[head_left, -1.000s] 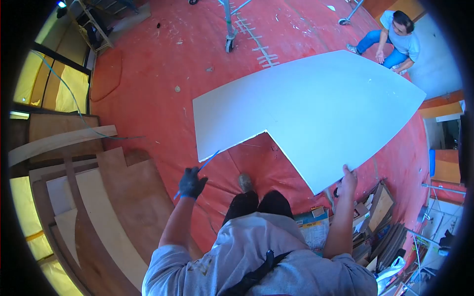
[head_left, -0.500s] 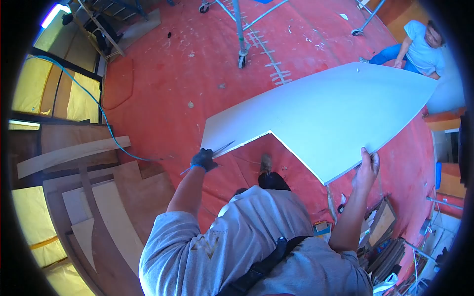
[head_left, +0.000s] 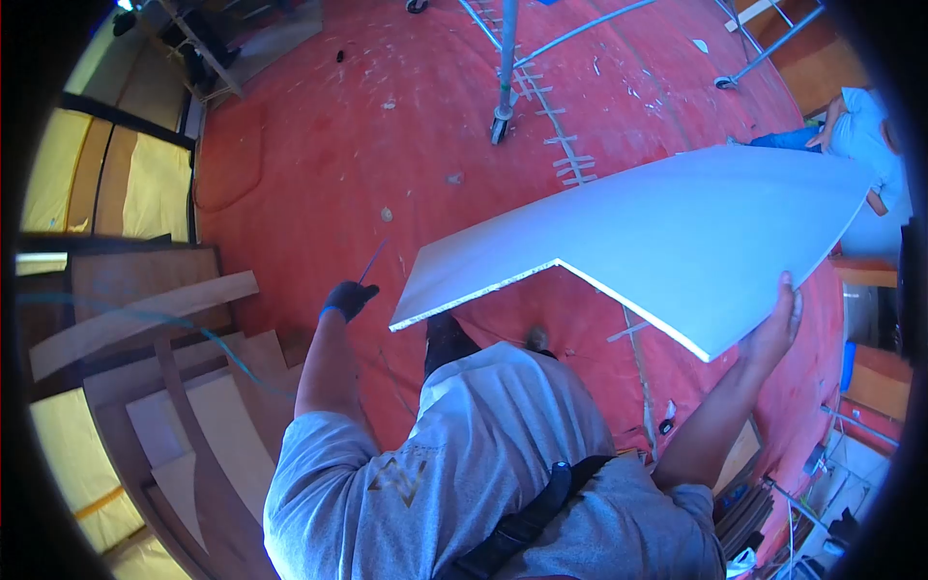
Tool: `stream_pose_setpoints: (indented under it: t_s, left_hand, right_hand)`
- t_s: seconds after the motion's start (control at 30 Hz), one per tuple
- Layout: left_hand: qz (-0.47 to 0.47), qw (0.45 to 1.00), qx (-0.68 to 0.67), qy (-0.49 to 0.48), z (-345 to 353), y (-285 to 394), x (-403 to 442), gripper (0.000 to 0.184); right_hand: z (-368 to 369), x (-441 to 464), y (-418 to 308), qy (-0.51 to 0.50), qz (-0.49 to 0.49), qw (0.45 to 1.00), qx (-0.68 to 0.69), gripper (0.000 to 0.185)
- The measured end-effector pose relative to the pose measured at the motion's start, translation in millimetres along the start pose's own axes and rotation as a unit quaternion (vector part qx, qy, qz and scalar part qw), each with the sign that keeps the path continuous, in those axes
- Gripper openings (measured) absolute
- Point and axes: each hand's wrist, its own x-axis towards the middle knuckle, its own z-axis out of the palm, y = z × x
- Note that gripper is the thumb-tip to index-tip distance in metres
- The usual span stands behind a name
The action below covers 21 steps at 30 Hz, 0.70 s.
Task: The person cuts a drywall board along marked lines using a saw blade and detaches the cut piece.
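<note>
The right hand [head_left: 776,326] grips a broad, pale, flat panel [head_left: 667,227] with a notched edge.

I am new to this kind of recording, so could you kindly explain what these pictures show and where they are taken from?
There is no robot here: a person works with their own two hands. Every picture comes from one camera worn on that person's head, looking forward and down, so their grey shirt fills the lower middle.

The left hand, in a dark glove, holds a thin tool, too blurred to identify, apart from the panel. The right hand grips the near right edge of a large pale panel with a notch in its near side. Another person is at its far end.

On the red floor covering are tape strips and a wheeled metal frame. A curved board lies among others at left.
</note>
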Motion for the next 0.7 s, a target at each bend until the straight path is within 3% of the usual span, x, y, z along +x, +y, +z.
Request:
stream_pose_setpoints:
  t_s: [0.07,0.13,0.2,0.23,0.3,0.33,0.43,0.57,0.67,0.7]
  left_hand:
    - [0.000,0.999,-0.037,-0.017,-16.6,-47.0,37.7,0.047]
    - [0.090,0.990,-0.105,0.026,-9.7,-127.2,96.6,0.044]
    - [0.085,0.986,-0.141,0.024,-23.2,-146.7,126.7,0.042]
    - [0.034,0.991,-0.128,0.005,-54.3,-138.7,128.6,0.041]
    - [0.063,0.994,-0.085,-0.018,-87.6,-126.9,139.8,0.033]
    - [0.137,0.989,-0.055,-0.024,-93.9,-129.5,144.9,0.029]
    - [0.245,0.969,-0.024,-0.014,-109.8,-116.5,160.8,0.031]
    - [0.159,0.980,-0.116,0.005,-161.5,-33.1,148.1,0.034]
    - [0.254,0.955,-0.151,0.006,-174.3,-18.6,170.0,0.043]
    - [0.244,0.960,-0.134,-0.023,-189.1,-1.0,167.3,0.041]
  right_hand:
    - [33.4,-2.1,-12.2,0.044,0.000,0.999,-0.022,0.030]
    - [53.4,-0.7,-15.8,0.039,-0.043,0.994,-0.095,0.039]
    - [88.6,3.0,-24.1,0.058,-0.049,0.992,-0.101,0.044]
    - [105.9,14.3,-29.0,0.070,-0.040,0.991,-0.111,0.046]
    - [135.3,13.7,-39.5,0.099,-0.030,0.986,-0.129,0.052]
    - [148.3,11.1,-43.8,0.103,-0.029,0.986,-0.129,0.055]
    - [187.1,15.9,-48.6,0.096,-0.028,0.989,-0.113,0.062]
    - [223.9,40.1,-42.1,0.048,-0.049,0.997,-0.031,0.067]
    - [241.5,28.7,-39.2,0.060,-0.056,0.997,0.004,0.072]
    - [248.4,30.0,-38.8,0.072,-0.051,0.996,0.007,0.074]
